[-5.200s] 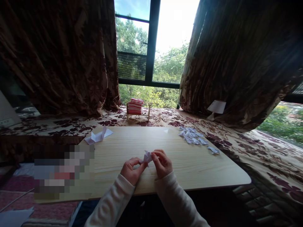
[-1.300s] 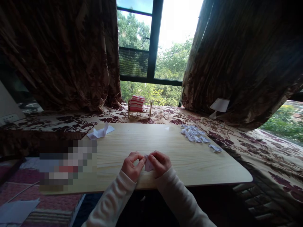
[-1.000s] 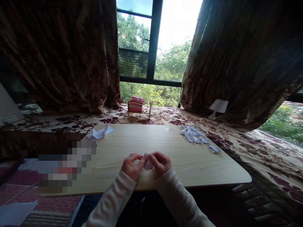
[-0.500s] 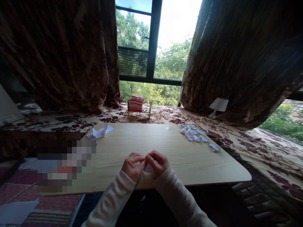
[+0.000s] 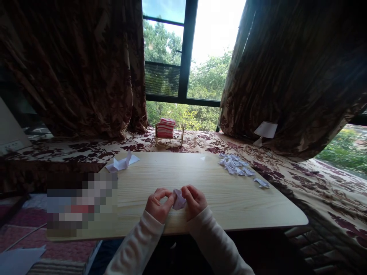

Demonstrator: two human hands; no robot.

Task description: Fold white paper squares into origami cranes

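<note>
Between my hands, just above the near part of the wooden table, is a small piece of folded white paper. My left hand pinches its left edge between thumb and fingers. At the upper right edge of the paper, my right hand is closed with thumb and forefinger together on it. Several folded paper pieces lie in a cluster at the table's far right, and a separate one sits closer to the right edge.
Partly folded white sheets lie at the table's far left. A tiny white scrap is near the back edge. Beyond the table stand a small rack with striped red-and-white cloths and a white lamp. A blurred patch covers the left corner.
My hands have drawn slightly apart, and more of the folded paper shows between them. My right hand has shifted a little to the right. The whole view has tilted up slightly.
</note>
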